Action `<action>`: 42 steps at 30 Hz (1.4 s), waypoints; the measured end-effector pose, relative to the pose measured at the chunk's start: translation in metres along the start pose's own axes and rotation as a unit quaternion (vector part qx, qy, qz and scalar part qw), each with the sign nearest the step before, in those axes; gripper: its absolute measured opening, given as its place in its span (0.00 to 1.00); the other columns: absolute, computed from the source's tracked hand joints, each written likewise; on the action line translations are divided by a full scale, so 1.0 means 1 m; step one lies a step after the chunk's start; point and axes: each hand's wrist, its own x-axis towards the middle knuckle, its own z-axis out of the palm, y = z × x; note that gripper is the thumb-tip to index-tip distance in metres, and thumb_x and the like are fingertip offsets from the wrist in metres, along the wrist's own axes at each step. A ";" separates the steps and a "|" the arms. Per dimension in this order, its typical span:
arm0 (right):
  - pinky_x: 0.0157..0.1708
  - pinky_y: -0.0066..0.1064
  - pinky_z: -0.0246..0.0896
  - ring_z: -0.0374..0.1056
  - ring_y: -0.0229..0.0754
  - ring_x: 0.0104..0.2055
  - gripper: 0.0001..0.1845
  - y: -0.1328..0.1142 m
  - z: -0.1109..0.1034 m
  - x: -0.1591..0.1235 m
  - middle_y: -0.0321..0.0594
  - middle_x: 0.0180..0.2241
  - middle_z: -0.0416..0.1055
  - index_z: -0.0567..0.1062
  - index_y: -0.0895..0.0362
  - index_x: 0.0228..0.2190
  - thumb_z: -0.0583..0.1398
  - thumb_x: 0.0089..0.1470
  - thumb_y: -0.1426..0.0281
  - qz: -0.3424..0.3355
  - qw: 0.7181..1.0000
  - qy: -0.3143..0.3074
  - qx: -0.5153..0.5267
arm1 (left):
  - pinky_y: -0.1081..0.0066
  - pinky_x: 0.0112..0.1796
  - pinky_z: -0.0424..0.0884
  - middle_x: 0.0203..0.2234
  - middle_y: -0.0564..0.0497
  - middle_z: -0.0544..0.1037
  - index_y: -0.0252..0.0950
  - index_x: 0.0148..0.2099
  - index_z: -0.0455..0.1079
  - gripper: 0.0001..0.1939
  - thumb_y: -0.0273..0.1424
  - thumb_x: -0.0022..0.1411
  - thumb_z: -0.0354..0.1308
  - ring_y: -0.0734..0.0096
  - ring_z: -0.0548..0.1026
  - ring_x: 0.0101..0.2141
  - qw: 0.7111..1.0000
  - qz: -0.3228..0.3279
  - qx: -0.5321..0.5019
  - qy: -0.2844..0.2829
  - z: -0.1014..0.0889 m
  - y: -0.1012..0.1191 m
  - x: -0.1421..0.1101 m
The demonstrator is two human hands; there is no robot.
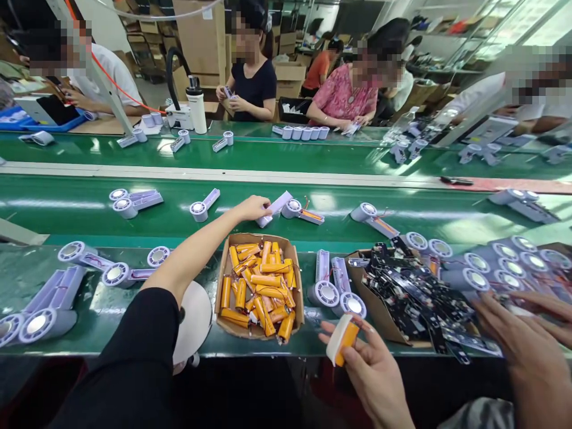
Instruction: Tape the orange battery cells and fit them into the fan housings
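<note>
Cardboard boxes crowd the floor behind green conveyor belts.

The frame's left edge cuts off a lilac fan housing, while a co-worker's hand blurs at lower right.

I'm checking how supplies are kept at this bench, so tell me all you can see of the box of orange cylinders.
The box is shallow, open-topped and brown, apparently cardboard, with an uneven rim. It sits on the green bench near its front edge. Inside is a jumbled heap of orange cylinders, some upright, most lying at angles, with thin dark wires among them. One pokes out at the front right. Neither of the wearer's hands touches the box; its base is hidden.
</note>
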 end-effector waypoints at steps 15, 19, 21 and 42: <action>0.52 0.44 0.82 0.86 0.47 0.45 0.29 -0.096 0.164 0.195 0.44 0.47 0.88 0.74 0.50 0.60 0.72 0.60 0.59 -0.299 0.902 -0.238 -0.200 | 0.69 0.49 0.71 0.41 0.50 0.88 0.47 0.43 0.87 0.10 0.40 0.59 0.68 0.58 0.81 0.47 0.988 0.020 0.085 -0.127 -0.021 -0.042 -0.001; 0.55 0.45 0.80 0.84 0.48 0.44 0.30 -0.082 0.195 0.258 0.43 0.42 0.87 0.75 0.57 0.61 0.68 0.59 0.65 -0.280 0.859 -0.227 -0.363 | 0.70 0.49 0.71 0.45 0.53 0.89 0.51 0.49 0.86 0.15 0.46 0.64 0.64 0.61 0.82 0.47 0.989 0.023 0.071 -0.129 -0.024 -0.044 0.002; 0.55 0.43 0.79 0.84 0.48 0.45 0.31 -0.074 0.201 0.274 0.44 0.43 0.87 0.73 0.59 0.64 0.66 0.61 0.67 -0.276 0.820 -0.223 -0.449 | 0.70 0.51 0.71 0.47 0.52 0.89 0.52 0.49 0.86 0.15 0.46 0.61 0.67 0.59 0.82 0.50 0.989 0.026 0.074 -0.124 -0.019 -0.042 0.000; 0.55 0.46 0.74 0.82 0.61 0.55 0.27 -0.065 0.214 0.288 0.53 0.54 0.86 0.78 0.48 0.67 0.63 0.70 0.59 -0.236 0.519 -0.222 -0.791 | 0.66 0.53 0.74 0.51 0.45 0.86 0.44 0.55 0.80 0.15 0.38 0.69 0.60 0.56 0.82 0.53 0.997 -0.059 0.021 -0.046 -0.005 -0.008 0.017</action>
